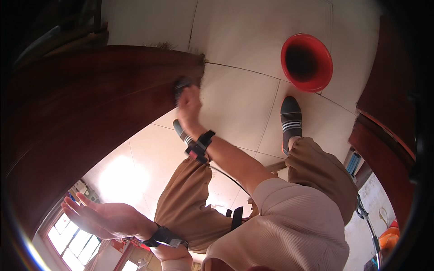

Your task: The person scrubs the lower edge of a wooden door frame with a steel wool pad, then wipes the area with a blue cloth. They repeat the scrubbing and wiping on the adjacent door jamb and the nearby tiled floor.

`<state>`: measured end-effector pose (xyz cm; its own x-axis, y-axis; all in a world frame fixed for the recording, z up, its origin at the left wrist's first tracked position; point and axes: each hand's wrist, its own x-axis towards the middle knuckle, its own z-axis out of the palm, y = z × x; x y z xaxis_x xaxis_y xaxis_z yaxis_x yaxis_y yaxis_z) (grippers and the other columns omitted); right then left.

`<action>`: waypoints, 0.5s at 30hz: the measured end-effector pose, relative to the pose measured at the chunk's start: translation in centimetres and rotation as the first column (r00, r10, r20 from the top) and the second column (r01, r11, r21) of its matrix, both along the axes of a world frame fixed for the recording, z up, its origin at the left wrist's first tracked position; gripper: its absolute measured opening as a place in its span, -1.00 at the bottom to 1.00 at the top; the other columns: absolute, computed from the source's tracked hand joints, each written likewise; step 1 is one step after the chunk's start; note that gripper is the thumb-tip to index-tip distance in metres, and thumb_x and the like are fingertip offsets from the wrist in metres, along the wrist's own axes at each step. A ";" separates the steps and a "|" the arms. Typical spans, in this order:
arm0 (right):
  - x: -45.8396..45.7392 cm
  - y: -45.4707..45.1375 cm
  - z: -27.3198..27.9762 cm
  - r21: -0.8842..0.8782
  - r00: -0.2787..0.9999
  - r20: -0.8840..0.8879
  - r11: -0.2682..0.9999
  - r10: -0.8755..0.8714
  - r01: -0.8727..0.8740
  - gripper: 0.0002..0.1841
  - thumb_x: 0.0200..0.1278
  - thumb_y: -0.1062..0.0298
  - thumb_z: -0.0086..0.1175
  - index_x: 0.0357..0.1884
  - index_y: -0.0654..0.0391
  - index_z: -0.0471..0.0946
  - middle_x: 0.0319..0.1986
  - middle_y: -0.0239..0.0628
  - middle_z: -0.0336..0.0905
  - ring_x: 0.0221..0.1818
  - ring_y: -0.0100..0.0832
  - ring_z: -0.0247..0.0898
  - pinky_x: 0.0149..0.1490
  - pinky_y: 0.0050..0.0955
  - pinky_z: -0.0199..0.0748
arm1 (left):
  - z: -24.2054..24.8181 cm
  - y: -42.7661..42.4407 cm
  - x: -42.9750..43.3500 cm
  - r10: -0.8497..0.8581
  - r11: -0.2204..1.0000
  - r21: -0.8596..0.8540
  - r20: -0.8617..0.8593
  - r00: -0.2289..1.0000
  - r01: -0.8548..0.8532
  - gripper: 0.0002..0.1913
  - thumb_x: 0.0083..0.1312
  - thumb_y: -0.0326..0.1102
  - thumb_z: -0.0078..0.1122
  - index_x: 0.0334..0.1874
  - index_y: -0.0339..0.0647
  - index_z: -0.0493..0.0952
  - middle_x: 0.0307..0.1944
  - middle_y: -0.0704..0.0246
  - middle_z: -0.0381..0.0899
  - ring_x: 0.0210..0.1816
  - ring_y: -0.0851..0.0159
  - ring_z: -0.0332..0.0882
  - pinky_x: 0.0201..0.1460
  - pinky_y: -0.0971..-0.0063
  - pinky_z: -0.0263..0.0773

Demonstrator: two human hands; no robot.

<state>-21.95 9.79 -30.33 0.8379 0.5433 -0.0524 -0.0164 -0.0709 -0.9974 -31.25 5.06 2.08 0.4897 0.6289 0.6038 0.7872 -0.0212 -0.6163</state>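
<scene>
My right hand (190, 103) reaches across my body and is closed on a small dark object (182, 84). Blur hides what kind of object it is. It is at the end of a dark reddish-brown wooden panel (101, 79); I cannot tell whether it touches the wood. My left hand (105, 216) is raised at the lower left, fingers apart and holding nothing, close to the panel's lower edge. Black straps with small devices circle both wrists.
A red bucket (325, 67) with a dark interior stands on the pale tiled floor (237, 91), just ahead of my dark striped shoe (291, 118). More reddish-brown wood (383, 74) rises at the right. A barred window (74, 237) glows at the lower left.
</scene>
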 end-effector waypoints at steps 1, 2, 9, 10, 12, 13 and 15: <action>0.2 0.2 -3.2 -0.082 0.989 0.097 0.989 -0.116 0.124 -0.87 0.33 0.48 -0.09 -0.38 0.26 0.45 -0.35 0.00 0.42 -0.21 0.07 0.37 -0.12 -0.10 0.39 | -0.3 0.2 0.0 -0.081 0.995 -0.040 0.220 0.972 0.091 -0.64 0.54 -0.45 -0.19 0.34 -0.12 0.37 0.34 0.13 0.33 0.29 0.08 0.44 0.14 0.27 0.65; 1.2 0.3 -6.2 -0.142 0.997 0.061 0.988 -0.052 0.061 -0.86 0.32 0.48 -0.10 -0.37 0.27 0.45 -0.34 0.01 0.43 -0.20 0.10 0.37 -0.10 -0.06 0.39 | -0.6 0.4 0.0 -0.146 0.980 -0.057 0.430 0.891 0.188 -0.64 0.54 -0.44 -0.18 0.34 -0.12 0.36 0.34 0.14 0.33 0.31 0.08 0.43 0.16 0.26 0.64; -1.4 0.6 -2.3 -0.255 0.993 -0.004 0.960 -0.121 0.116 -0.74 0.39 0.41 -0.09 -0.05 0.30 0.56 -0.02 0.06 0.54 0.07 0.05 0.46 0.15 -0.20 0.44 | -1.0 0.9 0.1 -0.197 0.954 0.032 0.815 0.546 0.297 -0.63 0.53 -0.48 -0.15 0.30 0.05 0.44 0.33 0.16 0.34 0.33 0.09 0.40 0.18 0.25 0.62; -2.6 0.3 1.6 -0.182 0.991 -0.095 0.980 -0.097 0.078 -0.72 0.39 0.43 -0.06 0.04 0.30 0.54 0.12 0.10 0.48 0.18 0.04 0.41 0.26 -0.21 0.39 | -0.9 0.8 0.1 -0.222 0.955 0.044 0.765 0.605 0.294 -0.65 0.53 -0.46 -0.11 0.29 0.01 0.45 0.32 0.16 0.36 0.32 0.10 0.40 0.20 0.24 0.60; -3.7 -0.3 9.5 0.018 0.996 -0.080 0.999 -0.030 0.031 -0.73 0.35 0.51 0.01 0.05 0.32 0.53 0.16 0.10 0.41 0.11 0.04 0.43 0.18 -0.22 0.43 | -1.0 0.5 0.1 -0.255 0.957 0.050 0.611 0.749 0.284 -0.67 0.50 -0.43 -0.04 0.27 -0.07 0.47 0.29 0.16 0.39 0.31 0.12 0.41 0.23 0.23 0.57; -3.6 0.1 13.4 0.268 0.999 -0.005 0.963 -0.032 0.032 -0.71 0.44 0.55 -0.09 0.16 0.30 0.43 0.05 0.00 0.39 0.06 -0.02 0.38 0.16 -0.25 0.40 | -1.0 0.3 0.1 -0.228 0.968 0.068 0.642 0.732 0.242 -0.68 0.49 -0.42 0.00 0.26 -0.10 0.48 0.28 0.16 0.40 0.30 0.13 0.42 0.23 0.23 0.55; -2.9 0.6 20.2 0.457 0.997 0.059 0.886 0.050 -0.071 -0.57 0.34 0.59 0.04 0.25 0.17 0.39 0.13 -0.06 0.36 0.14 -0.06 0.32 0.17 -0.22 0.35 | -0.7 0.3 -0.3 -0.143 0.990 0.095 0.674 0.725 0.107 -0.68 0.45 -0.40 0.08 0.22 -0.11 0.51 0.25 0.16 0.43 0.27 0.15 0.45 0.22 0.29 0.56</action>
